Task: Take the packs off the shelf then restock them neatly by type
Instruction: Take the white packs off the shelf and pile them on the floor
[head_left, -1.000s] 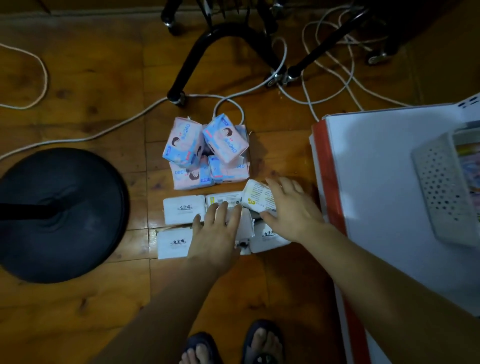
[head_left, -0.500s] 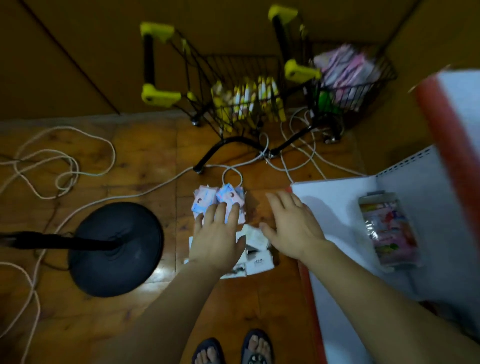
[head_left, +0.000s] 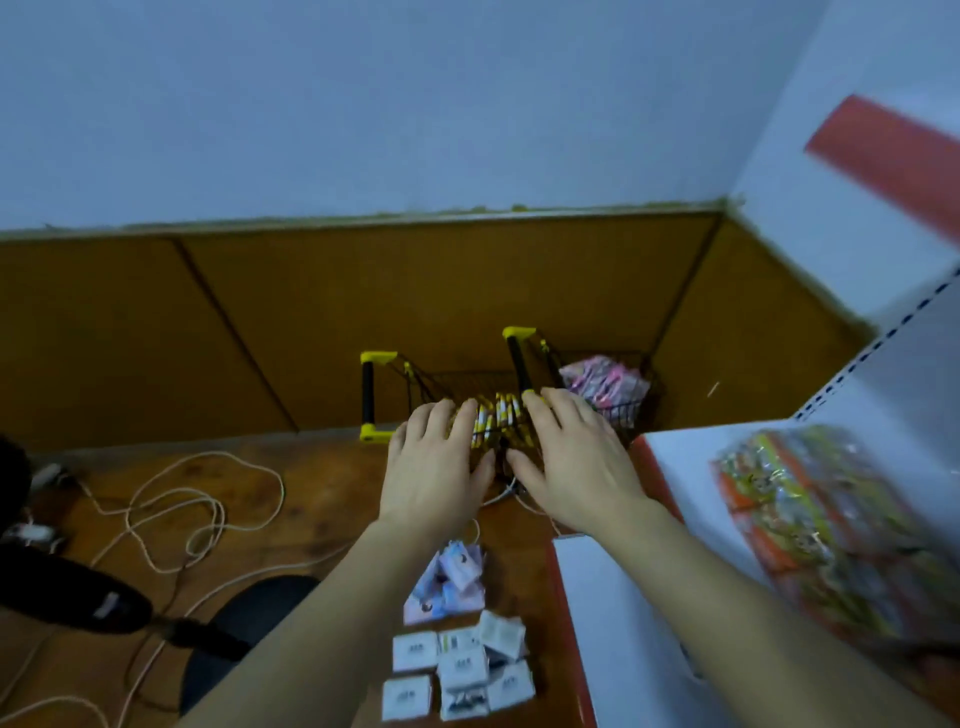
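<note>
A pale wall (head_left: 363, 104) and a brown wood-panel skirting (head_left: 208, 322) fill the upper half of the view, above a wooden floor (head_left: 322, 499). At right stands a white shelf unit (head_left: 623, 613) with a red front edge, its upper shelf carrying a blurred, colourful wrapped multipack (head_left: 810, 525). A round black stand base (head_left: 244, 618) sits on the floor at lower left, with white cables (head_left: 176, 514) looped beside it. Against the skirting stand two black wire baskets with yellow-tipped handles: the nearer basket (head_left: 415, 384) holds a row of yellow packs (head_left: 498, 415) standing on edge, and the basket (head_left: 634, 410) beyond it to the right holds pink packs (head_left: 602, 384). Both bare forearms reach forward, palms down. The left hand (head_left: 436, 462) and the right hand (head_left: 571, 457) appear in front of the yellow packs, fingers extended and lightly spread, gripping nothing; whether the fingertips touch the packs cannot be told. On the floor just beside the shelf's red edge, below the forearms, lie a heap of pink-and-blue packs (head_left: 452, 582) and, nearer the camera, a cluster of white packs (head_left: 457, 665) lying mostly flat, one tilted at the upper right.
</note>
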